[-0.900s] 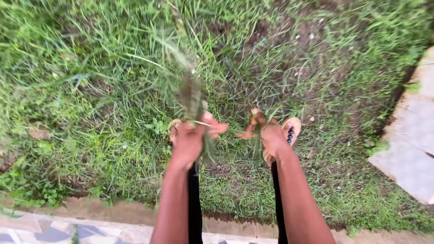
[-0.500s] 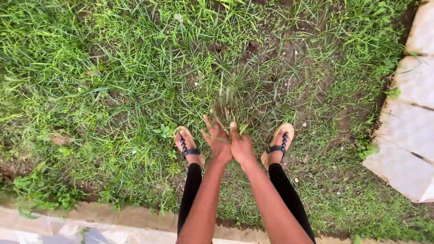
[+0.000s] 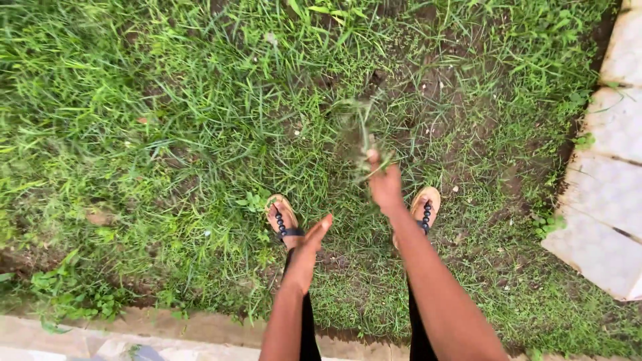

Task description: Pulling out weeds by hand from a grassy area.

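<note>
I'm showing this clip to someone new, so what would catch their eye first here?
Most striking is the right hand near the middle, raised and gripping a blurred tuft of grass. Below it, the left hand hangs open and empty above a sandalled foot. Around them lies the patchy lawn, with pale paving stones along the right edge.

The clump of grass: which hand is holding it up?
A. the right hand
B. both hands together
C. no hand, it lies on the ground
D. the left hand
A: the right hand is closed around the clump of grass, lifted over the lawn, while the left hand is open and empty, apart from it.
</note>
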